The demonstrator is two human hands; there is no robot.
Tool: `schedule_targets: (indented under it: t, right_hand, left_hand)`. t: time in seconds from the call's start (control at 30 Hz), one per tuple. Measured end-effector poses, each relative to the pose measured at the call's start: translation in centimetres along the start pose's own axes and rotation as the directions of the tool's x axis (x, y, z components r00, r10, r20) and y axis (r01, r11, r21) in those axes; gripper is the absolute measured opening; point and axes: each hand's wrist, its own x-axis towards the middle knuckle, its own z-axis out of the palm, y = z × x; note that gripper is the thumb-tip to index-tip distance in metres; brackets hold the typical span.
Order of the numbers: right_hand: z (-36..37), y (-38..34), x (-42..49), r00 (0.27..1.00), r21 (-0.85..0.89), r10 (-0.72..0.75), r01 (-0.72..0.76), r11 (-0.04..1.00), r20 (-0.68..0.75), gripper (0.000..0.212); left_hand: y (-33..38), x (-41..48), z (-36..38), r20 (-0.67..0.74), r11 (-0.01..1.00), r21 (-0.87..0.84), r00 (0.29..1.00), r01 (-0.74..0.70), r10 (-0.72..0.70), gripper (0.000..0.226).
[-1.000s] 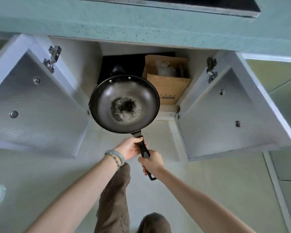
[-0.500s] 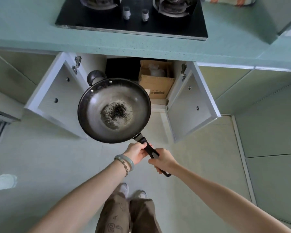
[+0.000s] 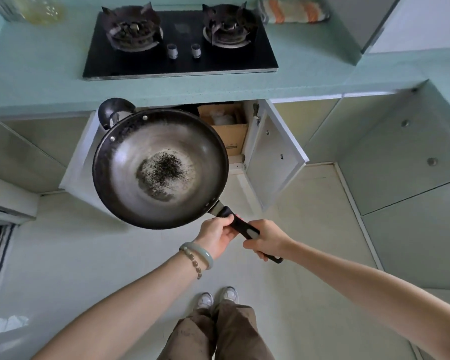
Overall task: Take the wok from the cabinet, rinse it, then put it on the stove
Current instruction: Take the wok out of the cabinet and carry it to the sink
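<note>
Now that the wok (image 3: 160, 167) has been lifted clear of the cabinet (image 3: 273, 154), its handle clasped by both hands (image 3: 216, 236) (image 3: 266, 240), rinsing is due next.

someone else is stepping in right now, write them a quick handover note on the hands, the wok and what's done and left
Left hand: closed on the wok handle, near the bowl.
Right hand: closed on the same handle, farther back.
Wok: out of the cabinet, held level in the air in front of the counter; dark burnt patch in its middle.
Cabinet doors are open, a cardboard box inside.
Stove: both burners bare.
Done: wok taken out.
Left: rinse it (no sink in view), set it on the stove; probably close the doors.
</note>
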Motion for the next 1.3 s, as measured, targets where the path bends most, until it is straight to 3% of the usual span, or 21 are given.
schedule_targets:
  t: [0.17,0.3,0.5,0.77,1.3]
  right_hand:
    - [-1.0,-0.2,-3.2,0.995,-0.030,-0.014,0.011,0.999,-0.099,0.014]
    - [-2.0,0.2,-6.1,0.986,0.044,0.020,-0.013,0.999,-0.168,0.015]
    - [-3.5,2.3,-10.5,0.948,0.105,0.093,-0.063,0.992,-0.304,0.014]
    - [-6.4,8.0,-15.7,0.861,0.249,0.247,-0.146,0.957,-0.445,0.015]
    - [-24.3,22.5,-23.0,0.704,0.449,0.440,-0.190,0.873,-0.557,0.017]
  left_hand:
    - [0.0,-2.0,1.7,0.083,0.998,0.057,0.996,0.017,-0.022,0.018]
    - [-0.5,-3.3,4.0,0.139,0.989,0.148,0.989,0.032,-0.052,0.027]
    - [-2.9,-4.3,8.6,0.194,0.958,0.279,0.973,0.066,-0.124,0.010]
    - [-8.9,-2.9,16.0,0.267,0.886,0.441,0.921,0.145,-0.284,0.011]
    - [-22.9,4.0,38.9,0.326,0.755,0.648,0.859,0.101,-0.395,0.007]
